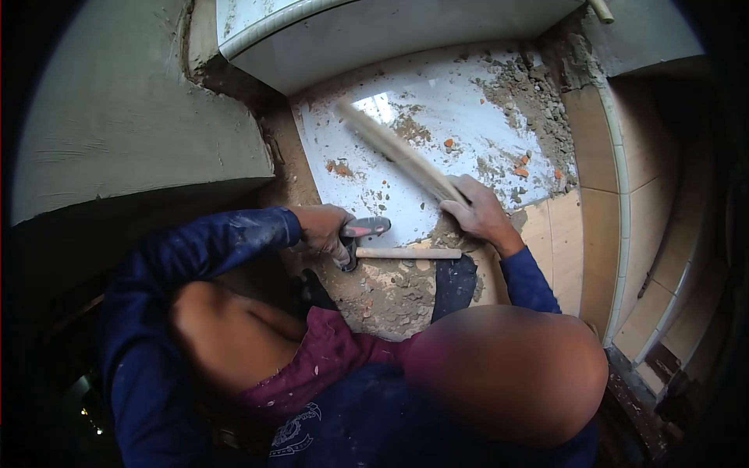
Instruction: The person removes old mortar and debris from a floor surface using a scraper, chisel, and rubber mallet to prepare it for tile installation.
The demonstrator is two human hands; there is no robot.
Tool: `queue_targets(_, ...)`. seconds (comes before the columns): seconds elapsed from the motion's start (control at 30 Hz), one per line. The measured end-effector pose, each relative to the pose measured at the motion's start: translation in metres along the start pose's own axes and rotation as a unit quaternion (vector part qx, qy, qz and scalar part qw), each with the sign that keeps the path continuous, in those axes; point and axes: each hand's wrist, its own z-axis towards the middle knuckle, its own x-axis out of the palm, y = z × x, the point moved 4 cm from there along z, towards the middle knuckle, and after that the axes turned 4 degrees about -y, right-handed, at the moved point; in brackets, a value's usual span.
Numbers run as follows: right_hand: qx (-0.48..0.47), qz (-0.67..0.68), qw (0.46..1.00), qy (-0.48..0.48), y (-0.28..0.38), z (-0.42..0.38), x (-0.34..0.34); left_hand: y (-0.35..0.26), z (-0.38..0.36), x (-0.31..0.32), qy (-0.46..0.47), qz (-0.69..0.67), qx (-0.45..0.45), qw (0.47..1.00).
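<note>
My right hand (482,212) is closed around the near end of a long pale wooden strip (398,154). The strip slants up and left over the white sheet, its far end slightly blurred. My left hand (324,232) is closed at the near left edge of the sheet. From it sticks out a pink and grey handle (367,227); the working end of this tool is hidden. Just below lies a hammer-like tool with a round wooden handle (409,253). Its dark head (348,256) touches or nearly touches my left fingertips.
Rubble (538,93) and orange fragments are scattered over the white sheet (328,140). A white-sided ledge (390,47) stands behind it. Beige tiled steps (601,156) rise at right, a grey plastered block (140,117) at left. Mortar debris (390,292) lies around my feet.
</note>
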Motion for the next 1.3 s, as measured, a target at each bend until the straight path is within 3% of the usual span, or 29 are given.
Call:
queue_targets(0.13, -0.092, -0.078, 0.984, 0.13, 0.012, 0.016, 0.051, 0.001, -0.011, 0.012, 0.054, -0.056, 0.022, 0.997)
queue_targets(0.2, -0.177, -0.123, 0.975, 0.058, 0.02, 0.009, 0.063, -0.009, -0.023, 0.01, 0.077, -0.062, -0.011, 0.995)
queue_targets(0.3, -0.009, -0.204, 0.971, 0.124, 0.014, 0.007, 0.045, -0.002, -0.018, 0.013, 0.081, -0.03, 0.002, 0.996)
queue_targets(0.43, 0.122, -0.099, 0.981, -0.117, -0.039, -0.018, -0.016, 0.003, -0.016, 0.008, 0.11, -0.061, 0.0, 0.992)
queue_targets(0.47, 0.109, -0.103, 0.972, -0.179, -0.057, -0.022, -0.032, 0.006, -0.015, 0.007, 0.111, -0.06, -0.002, 0.992)
queue_targets(0.5, 0.196, -0.076, 0.955, -0.208, -0.062, -0.028, -0.05, 0.008, -0.013, 0.007, 0.112, -0.059, -0.004, 0.992)
queue_targets(0.6, 0.101, -0.226, 0.919, -0.309, -0.098, -0.045, -0.076, 0.003, -0.017, -0.006, 0.093, -0.015, -0.023, 0.995)
queue_targets(0.7, 0.145, -0.16, 0.949, -0.228, -0.062, -0.06, -0.063, -0.01, -0.031, -0.026, 0.091, 0.057, -0.087, 0.99)
queue_targets(0.77, 0.08, -0.077, 0.978, -0.174, -0.037, -0.067, -0.038, -0.03, -0.046, -0.046, 0.099, 0.101, -0.131, 0.981)
queue_targets(0.83, 0.093, -0.013, 0.982, -0.161, -0.019, -0.073, -0.023, -0.029, -0.053, -0.061, 0.074, 0.055, -0.086, 0.992)
queue_targets(0.93, 0.27, 0.098, 0.94, -0.185, -0.033, -0.096, -0.033, -0.03, -0.066, -0.078, 0.015, -0.094, -0.008, 0.995)
queue_targets(1.0, 0.293, 0.366, 0.86, -0.204, -0.036, -0.111, -0.032, -0.036, -0.077, -0.09, -0.022, -0.179, 0.051, 0.982)
queue_targets(1.07, 0.288, 0.438, 0.834, -0.174, -0.019, -0.111, -0.021, -0.051, -0.086, -0.101, -0.091, -0.212, 0.14, 0.963)
queue_targets(1.13, 0.329, 0.487, 0.805, -0.077, 0.006, -0.103, 0.006, -0.065, -0.09, -0.107, -0.087, -0.271, 0.188, 0.94)
queue_targets(1.2, 0.297, 0.373, 0.875, 0.089, 0.042, -0.079, 0.039, -0.074, -0.092, -0.109, -0.121, -0.292, 0.209, 0.926)
queue_targets(1.3, 0.221, 0.228, 0.925, 0.207, 0.075, -0.064, 0.098, -0.074, -0.088, -0.11, -0.11, -0.326, 0.221, 0.912)
